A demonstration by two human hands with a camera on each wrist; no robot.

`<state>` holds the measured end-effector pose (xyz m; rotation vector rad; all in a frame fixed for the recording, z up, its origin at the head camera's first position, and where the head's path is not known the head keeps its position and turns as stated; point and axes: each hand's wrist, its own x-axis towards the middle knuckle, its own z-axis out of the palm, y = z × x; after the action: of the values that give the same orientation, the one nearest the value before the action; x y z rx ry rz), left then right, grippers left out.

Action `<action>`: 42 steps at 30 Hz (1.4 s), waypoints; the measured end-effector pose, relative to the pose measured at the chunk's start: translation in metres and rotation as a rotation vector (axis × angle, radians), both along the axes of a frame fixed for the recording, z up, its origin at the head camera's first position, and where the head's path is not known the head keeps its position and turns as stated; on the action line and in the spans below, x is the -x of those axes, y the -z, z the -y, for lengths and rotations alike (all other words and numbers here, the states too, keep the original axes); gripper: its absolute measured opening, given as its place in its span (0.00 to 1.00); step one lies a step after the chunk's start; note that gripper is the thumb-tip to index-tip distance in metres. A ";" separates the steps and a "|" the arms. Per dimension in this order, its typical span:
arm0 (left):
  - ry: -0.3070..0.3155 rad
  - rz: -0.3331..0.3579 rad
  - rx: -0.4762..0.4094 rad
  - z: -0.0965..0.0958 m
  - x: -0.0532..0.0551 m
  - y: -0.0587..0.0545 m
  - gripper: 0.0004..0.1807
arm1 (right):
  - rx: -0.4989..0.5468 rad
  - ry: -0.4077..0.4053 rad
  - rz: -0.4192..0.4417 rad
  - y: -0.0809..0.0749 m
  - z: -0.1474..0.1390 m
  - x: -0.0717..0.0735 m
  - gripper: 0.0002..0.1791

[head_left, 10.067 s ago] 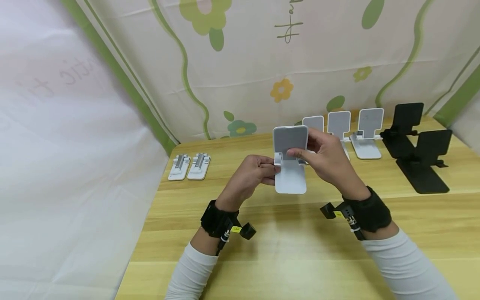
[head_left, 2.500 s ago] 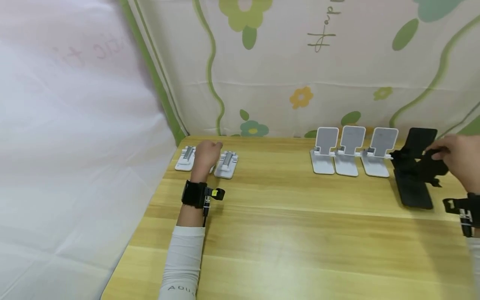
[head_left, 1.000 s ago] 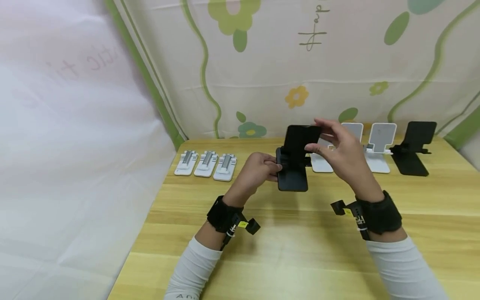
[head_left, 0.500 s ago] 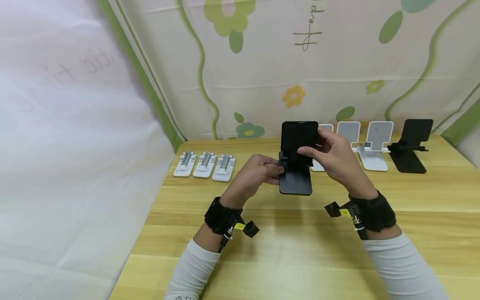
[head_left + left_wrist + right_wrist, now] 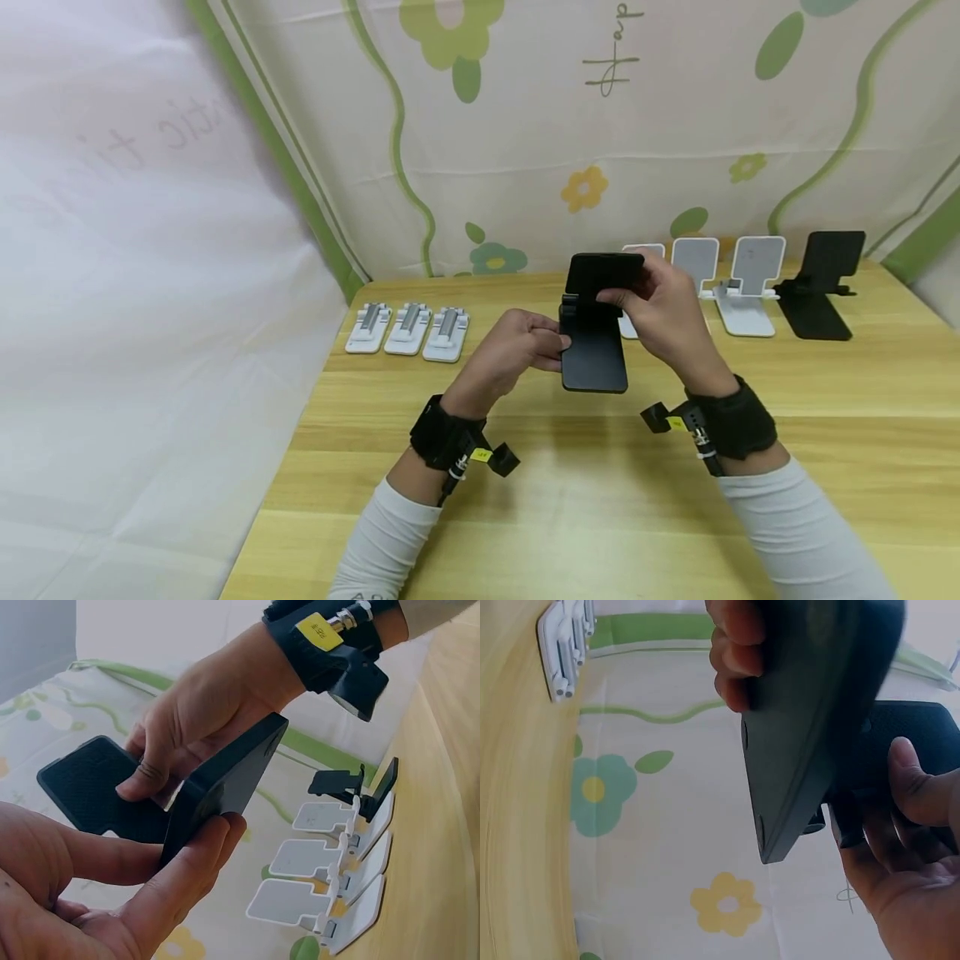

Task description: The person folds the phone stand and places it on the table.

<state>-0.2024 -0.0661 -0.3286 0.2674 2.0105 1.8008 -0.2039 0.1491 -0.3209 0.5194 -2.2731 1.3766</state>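
Note:
A black folding phone stand (image 5: 592, 358) is held up above the table between both hands. My left hand (image 5: 517, 350) pinches the left edge of its base, thumb on one face and fingers behind. My right hand (image 5: 663, 308) grips the backrest plate (image 5: 603, 271), with the thumb on its front and the fingers behind it. In the left wrist view the backrest (image 5: 97, 787) stands at an angle to the base (image 5: 225, 780). The right wrist view shows the underside of the base (image 5: 802, 727) close up, with the hinge partly hidden by the right fingers.
Three folded white phone stands (image 5: 407, 328) lie in a row at the table's back left. Behind the right hand, three unfolded white stands (image 5: 746, 308) and one unfolded black stand (image 5: 816, 312) line the back right. A patterned cloth (image 5: 510, 150) hangs behind the table (image 5: 570, 517).
Since 2.5 seconds ago, one black stand has come from the right row to the middle, in both hands. In the last half second its backrest has tilted, looking shorter from above.

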 end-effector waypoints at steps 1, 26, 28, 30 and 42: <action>0.001 0.000 0.000 0.000 0.000 0.000 0.17 | -0.003 0.010 -0.007 0.000 0.000 0.000 0.19; -0.105 -0.039 0.082 0.004 0.007 0.002 0.17 | -0.302 0.096 -0.591 -0.015 0.013 -0.027 0.07; -0.121 -0.038 0.030 0.011 0.009 -0.001 0.17 | -0.331 0.056 -0.614 -0.012 0.021 -0.028 0.08; -0.149 -0.036 -0.030 0.018 0.011 -0.005 0.16 | -0.364 0.022 -0.636 -0.009 0.030 -0.029 0.09; -0.227 -0.020 -0.149 0.037 0.016 -0.016 0.15 | -0.443 -0.012 -0.636 0.001 0.050 -0.031 0.07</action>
<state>-0.2180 -0.1027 -0.3124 0.1041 1.9904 2.0982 -0.1730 0.0990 -0.3223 0.9537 -2.0105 0.5691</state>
